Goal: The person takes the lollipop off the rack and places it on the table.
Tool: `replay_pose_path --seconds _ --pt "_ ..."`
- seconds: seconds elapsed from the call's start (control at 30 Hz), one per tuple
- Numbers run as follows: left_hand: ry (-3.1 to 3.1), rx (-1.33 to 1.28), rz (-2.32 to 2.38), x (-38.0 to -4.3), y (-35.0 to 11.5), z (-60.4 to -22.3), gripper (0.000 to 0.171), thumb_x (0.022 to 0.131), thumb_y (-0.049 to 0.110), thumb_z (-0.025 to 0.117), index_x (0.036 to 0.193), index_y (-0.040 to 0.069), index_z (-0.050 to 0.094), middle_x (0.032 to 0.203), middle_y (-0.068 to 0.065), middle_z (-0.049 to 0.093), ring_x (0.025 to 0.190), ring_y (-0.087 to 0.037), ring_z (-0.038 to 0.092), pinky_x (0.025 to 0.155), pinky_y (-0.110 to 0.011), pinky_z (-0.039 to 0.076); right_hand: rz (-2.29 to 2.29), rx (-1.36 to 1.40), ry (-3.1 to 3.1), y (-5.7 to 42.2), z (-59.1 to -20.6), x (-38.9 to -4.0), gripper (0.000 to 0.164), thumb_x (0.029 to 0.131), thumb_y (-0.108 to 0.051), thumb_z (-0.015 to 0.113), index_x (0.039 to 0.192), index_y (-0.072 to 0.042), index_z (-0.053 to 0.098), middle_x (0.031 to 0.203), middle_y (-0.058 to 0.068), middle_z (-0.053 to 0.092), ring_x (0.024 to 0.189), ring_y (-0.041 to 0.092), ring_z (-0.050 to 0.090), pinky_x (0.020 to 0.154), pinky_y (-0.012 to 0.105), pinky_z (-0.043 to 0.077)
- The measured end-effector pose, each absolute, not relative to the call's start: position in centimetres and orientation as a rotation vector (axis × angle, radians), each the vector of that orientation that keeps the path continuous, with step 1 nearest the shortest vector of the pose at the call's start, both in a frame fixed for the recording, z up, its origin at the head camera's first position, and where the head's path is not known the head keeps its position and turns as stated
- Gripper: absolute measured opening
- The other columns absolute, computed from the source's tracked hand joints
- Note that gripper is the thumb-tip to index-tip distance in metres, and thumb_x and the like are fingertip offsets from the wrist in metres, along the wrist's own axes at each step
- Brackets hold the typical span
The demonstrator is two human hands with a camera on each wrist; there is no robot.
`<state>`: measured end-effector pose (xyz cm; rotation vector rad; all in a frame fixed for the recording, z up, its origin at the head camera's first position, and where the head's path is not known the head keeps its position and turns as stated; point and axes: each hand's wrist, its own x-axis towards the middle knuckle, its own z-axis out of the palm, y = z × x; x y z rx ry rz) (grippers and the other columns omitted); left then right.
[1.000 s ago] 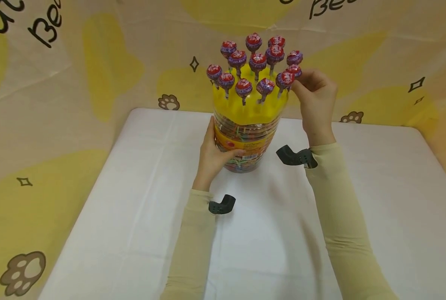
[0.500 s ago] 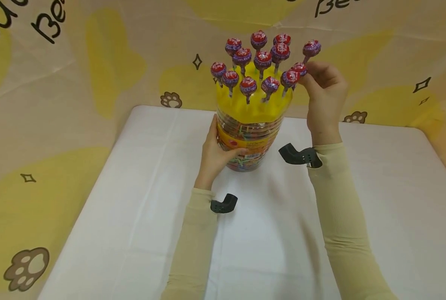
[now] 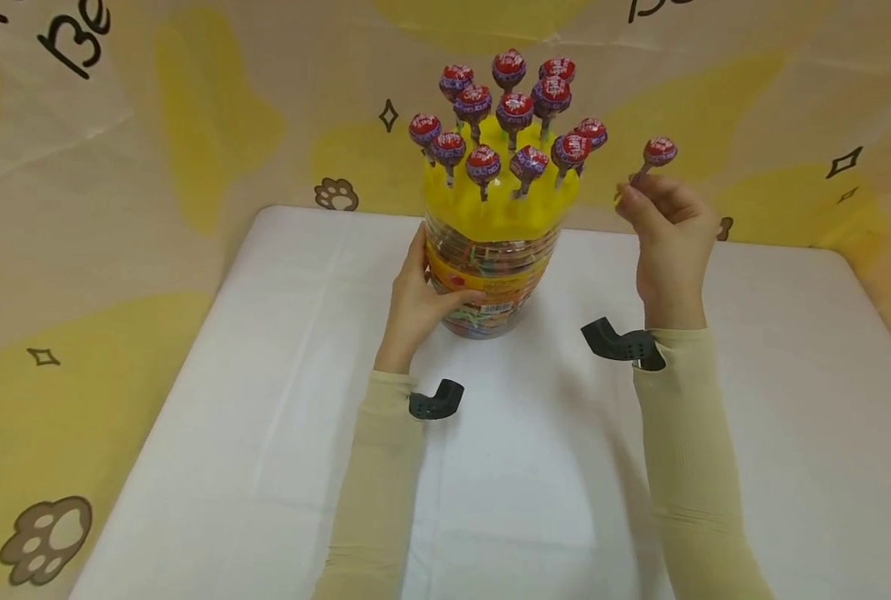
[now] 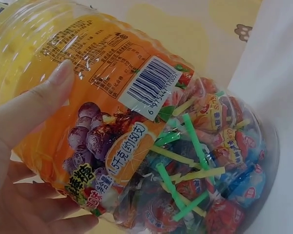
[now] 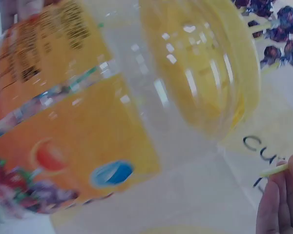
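A clear plastic candy jar (image 3: 490,287) with a yellow top (image 3: 490,218) stands near the table's back edge. Several lollipops in red and purple wrappers, such as this front lollipop (image 3: 483,165), stick up out of the top. My left hand (image 3: 418,304) grips the jar's side, thumb across the label (image 4: 112,97). To the right of the jar, in the air, my right hand (image 3: 673,229) pinches the stick of one lollipop (image 3: 659,152). In the right wrist view the fingers (image 5: 278,200) hold the yellow stick (image 5: 273,170); its candy end is out of that view.
Through the jar's lower wall show more wrapped candies (image 4: 229,146) and green and yellow sticks (image 4: 185,195). The white table (image 3: 302,433) spreads in front and to both sides. A printed cloth backdrop (image 3: 227,125) rises behind and at the left.
The right hand has drawn a lollipop up out of the jar's right side, then carried it right and somewhat down, away from the others. The left hand keeps its grip on the jar.
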<state>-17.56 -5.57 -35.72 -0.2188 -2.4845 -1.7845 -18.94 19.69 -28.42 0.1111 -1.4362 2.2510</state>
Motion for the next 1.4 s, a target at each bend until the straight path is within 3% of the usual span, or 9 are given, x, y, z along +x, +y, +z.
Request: replay_pose_path --seconds 0.6,0.93,1.4 --pt "-2.503 -0.263 -1.772 -17.6 -5.3 -36.0 0.103 0.077 0.023 0.079 0.152 0.018 0.009 0.15 -0.006 0.03 0.136 -0.022 0.033 0.111 -0.038 0.029 2.457 -0.005 -1.728 22.4 -35.6 -17.6 0.006 0.082 0.003 0.07 0.087 0.001 0.073 0.087 0.008 0.069 0.076 0.017 0.065 0.074 0.022 0.055" --pt "-2.462 -0.313 -1.778 -17.7 -5.5 -36.2 0.101 0.078 0.021 0.079 0.152 0.017 0.011 0.148 -0.007 0.034 0.133 -0.023 0.036 0.11 -0.038 0.031 2.462 -0.108 -1.95 23.6 -40.0 -18.7 0.014 0.085 0.006 0.065 0.084 -0.005 0.073 0.083 0.003 0.071 0.074 0.011 0.067 0.07 0.019 0.055" --pt "-2.464 -0.309 -1.774 -17.7 -5.4 -36.3 0.102 0.078 0.022 0.078 0.152 0.015 0.009 0.149 -0.007 0.031 0.134 -0.023 0.034 0.11 -0.037 0.031 2.358 -0.231 -2.158 23.2 -42.8 -19.1 0.009 0.083 0.006 0.067 0.082 -0.002 0.071 0.073 0.002 0.07 0.062 0.008 0.064 0.06 0.019 0.055"
